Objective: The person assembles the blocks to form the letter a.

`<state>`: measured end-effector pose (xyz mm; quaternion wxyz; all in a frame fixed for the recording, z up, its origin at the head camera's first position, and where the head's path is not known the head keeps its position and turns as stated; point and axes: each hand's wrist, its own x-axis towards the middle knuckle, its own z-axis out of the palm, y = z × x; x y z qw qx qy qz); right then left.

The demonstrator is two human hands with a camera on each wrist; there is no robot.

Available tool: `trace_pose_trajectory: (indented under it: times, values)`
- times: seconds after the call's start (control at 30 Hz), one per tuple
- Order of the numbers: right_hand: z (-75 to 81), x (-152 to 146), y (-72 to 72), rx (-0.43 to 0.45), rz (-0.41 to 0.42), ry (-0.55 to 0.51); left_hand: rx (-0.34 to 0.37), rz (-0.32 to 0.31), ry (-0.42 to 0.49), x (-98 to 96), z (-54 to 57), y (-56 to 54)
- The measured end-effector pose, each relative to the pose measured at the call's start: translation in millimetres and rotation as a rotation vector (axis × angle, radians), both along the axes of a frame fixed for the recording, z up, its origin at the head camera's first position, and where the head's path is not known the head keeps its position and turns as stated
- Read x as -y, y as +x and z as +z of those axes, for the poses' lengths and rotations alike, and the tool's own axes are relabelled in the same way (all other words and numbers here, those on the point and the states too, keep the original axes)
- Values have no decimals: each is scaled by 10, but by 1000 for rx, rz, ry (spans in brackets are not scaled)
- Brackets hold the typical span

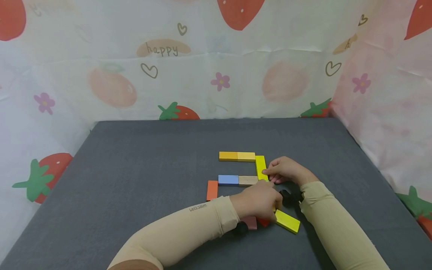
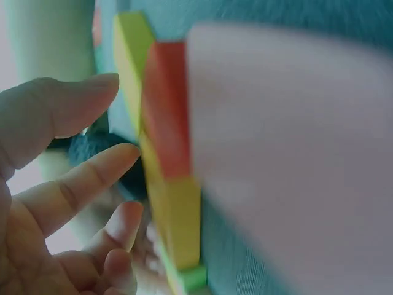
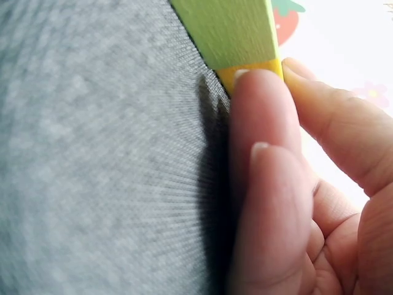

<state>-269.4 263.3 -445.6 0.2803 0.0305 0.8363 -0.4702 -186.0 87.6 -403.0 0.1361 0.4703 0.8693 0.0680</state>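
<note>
In the head view my right hand [image 1: 288, 170] has its thumb on the bright yellow block [image 1: 260, 165]. The right wrist view shows thumb and index finger at the yellow block's end [image 3: 225, 78], beside a green block [image 3: 236, 31]. My left hand [image 1: 260, 198] reaches over the lower blocks, covering some of them. In the left wrist view its thumb and fingers are spread, the index fingertip near or touching the row's edge where a red block [image 2: 166, 107] meets a yellow-orange block [image 2: 184, 224]. Another yellow block [image 1: 287, 221] lies slanted below the left hand.
Joined to the row are a yellow-orange block [image 1: 228, 156], a pale yellow block [image 1: 246, 156], a wood-coloured block [image 1: 248, 181], a blue block [image 1: 228, 180] and an orange block [image 1: 212, 190]. A pink block [image 1: 250, 222] lies near the left wrist on the dark grey table [image 1: 152, 157].
</note>
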Motion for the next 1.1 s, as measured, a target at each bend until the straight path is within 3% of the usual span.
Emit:
trace_pose_trajectory:
  times: [0.33,0.5,0.7,0.8,0.9,1.1]
  values:
    - [-8,6,-4,25,-12,12,86,211,-45,404,200,-200]
    - [25,3,1,53,-25,58,126,332,-22,732,318,-306]
    - [119,-26,-26,46,15,116,156,417,65,1216,436,-535]
    - [234,-71,-44,-17,51,145,136,454,114,1461,516,-649]
    - [399,-130,-34,-132,76,190,69,469,147,1704,573,-724]
    - [669,-297,80,-416,123,423,-47,505,104,2114,542,-751]
